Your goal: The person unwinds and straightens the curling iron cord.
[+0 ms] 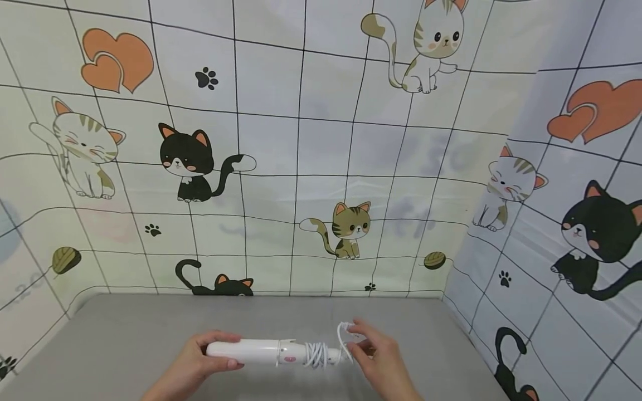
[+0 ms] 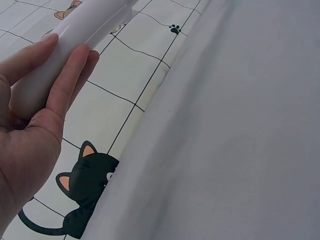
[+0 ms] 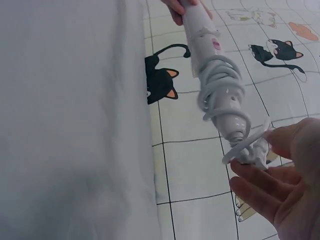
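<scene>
A white wand-shaped electric appliance is held level over the grey surface, its smooth thick end to the left. My left hand grips that end, thumb on one side and fingers on the other, as the left wrist view also shows. White cord is wound in several loops round the narrower part. A small pink mark shows beside the loops. At the narrow end, my right hand pinches the cord's loose end between thumb and fingers. A loop of cord stands up beside these fingertips.
A grey cloth-covered surface lies under the hands. Behind it and along both sides hang pale walls printed with a grid, cats, hearts and paw prints. The back wall meets the surface just beyond the appliance.
</scene>
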`<state>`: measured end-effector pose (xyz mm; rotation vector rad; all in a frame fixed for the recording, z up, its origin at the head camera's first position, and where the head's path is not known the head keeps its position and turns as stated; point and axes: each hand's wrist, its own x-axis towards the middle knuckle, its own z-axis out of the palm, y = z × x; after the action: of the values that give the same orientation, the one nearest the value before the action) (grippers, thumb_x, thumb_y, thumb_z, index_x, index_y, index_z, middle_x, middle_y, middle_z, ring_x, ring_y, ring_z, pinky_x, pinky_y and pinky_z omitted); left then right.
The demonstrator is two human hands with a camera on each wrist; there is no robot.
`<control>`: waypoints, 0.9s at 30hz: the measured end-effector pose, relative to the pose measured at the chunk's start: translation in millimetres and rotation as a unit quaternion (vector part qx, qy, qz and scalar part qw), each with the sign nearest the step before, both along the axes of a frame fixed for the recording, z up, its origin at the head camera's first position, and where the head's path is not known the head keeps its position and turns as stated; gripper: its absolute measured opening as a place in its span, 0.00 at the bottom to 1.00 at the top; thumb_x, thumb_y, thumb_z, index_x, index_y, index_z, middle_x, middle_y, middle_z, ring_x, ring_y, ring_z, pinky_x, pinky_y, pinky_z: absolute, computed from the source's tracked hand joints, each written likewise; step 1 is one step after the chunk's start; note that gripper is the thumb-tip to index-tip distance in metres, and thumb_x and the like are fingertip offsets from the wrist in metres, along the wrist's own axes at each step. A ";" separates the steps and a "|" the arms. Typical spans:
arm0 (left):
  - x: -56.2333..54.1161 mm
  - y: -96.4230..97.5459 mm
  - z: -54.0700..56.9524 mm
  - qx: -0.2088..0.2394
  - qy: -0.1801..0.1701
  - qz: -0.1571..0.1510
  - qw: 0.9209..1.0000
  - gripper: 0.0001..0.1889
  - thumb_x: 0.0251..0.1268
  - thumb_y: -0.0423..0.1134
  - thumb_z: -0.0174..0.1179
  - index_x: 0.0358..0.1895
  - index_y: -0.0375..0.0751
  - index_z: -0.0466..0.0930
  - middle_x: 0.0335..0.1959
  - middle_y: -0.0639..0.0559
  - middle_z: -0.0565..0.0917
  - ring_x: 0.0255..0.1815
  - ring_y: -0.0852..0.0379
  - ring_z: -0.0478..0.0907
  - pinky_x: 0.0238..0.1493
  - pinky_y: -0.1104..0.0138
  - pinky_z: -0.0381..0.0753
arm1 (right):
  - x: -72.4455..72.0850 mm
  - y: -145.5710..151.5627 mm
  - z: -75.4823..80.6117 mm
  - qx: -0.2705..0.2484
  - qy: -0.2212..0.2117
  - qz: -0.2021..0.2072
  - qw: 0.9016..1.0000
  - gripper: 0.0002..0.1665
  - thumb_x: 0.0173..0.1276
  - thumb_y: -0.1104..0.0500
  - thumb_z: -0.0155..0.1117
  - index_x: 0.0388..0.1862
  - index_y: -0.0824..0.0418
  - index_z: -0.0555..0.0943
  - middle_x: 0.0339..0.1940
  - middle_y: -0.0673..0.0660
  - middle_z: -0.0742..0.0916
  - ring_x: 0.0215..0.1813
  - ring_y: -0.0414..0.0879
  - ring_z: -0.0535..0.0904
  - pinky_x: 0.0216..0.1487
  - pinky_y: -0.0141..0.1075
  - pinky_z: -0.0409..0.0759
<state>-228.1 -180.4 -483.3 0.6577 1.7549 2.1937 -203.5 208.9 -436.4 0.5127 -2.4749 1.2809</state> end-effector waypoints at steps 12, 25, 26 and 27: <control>-3.7 -0.6 -16.6 0.027 0.006 -0.011 1.000 0.20 0.63 0.19 0.62 0.56 0.39 0.86 0.53 0.45 0.83 0.47 0.45 0.87 0.55 0.58 0.88 | 1.3 10.6 2.2 0.051 -0.006 -0.041 0.998 0.20 0.74 0.52 0.67 0.61 0.56 0.83 0.49 0.50 0.90 0.42 0.35 0.81 0.35 0.33 0.82; -4.1 -10.1 -18.2 0.048 -0.009 0.011 0.999 0.22 0.66 0.18 0.60 0.55 0.47 0.88 0.57 0.51 0.78 0.56 0.49 0.76 0.59 0.50 0.85 | -4.1 15.9 -9.0 0.006 0.040 -0.088 0.995 0.15 0.77 0.59 0.63 0.59 0.61 0.82 0.53 0.54 0.89 0.43 0.36 0.82 0.38 0.32 0.83; -4.1 -10.5 -18.2 0.048 -0.010 0.011 0.999 0.22 0.66 0.18 0.60 0.55 0.47 0.88 0.57 0.51 0.78 0.56 0.49 0.77 0.59 0.51 0.85 | -5.6 17.7 -10.5 -0.006 0.055 -0.090 0.994 0.15 0.77 0.61 0.62 0.59 0.61 0.82 0.53 0.55 0.89 0.43 0.37 0.83 0.39 0.32 0.84; -4.1 -10.9 -18.3 0.049 -0.011 0.010 0.999 0.22 0.66 0.18 0.60 0.55 0.47 0.88 0.57 0.51 0.78 0.56 0.49 0.77 0.60 0.51 0.85 | -7.7 20.1 -12.1 -0.017 0.069 -0.094 0.993 0.14 0.77 0.63 0.62 0.59 0.62 0.82 0.53 0.56 0.89 0.43 0.38 0.83 0.39 0.32 0.85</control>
<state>-232.2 -191.4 -501.6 0.6389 1.6590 2.3040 -211.2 229.0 -448.5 0.3379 -2.3215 1.1710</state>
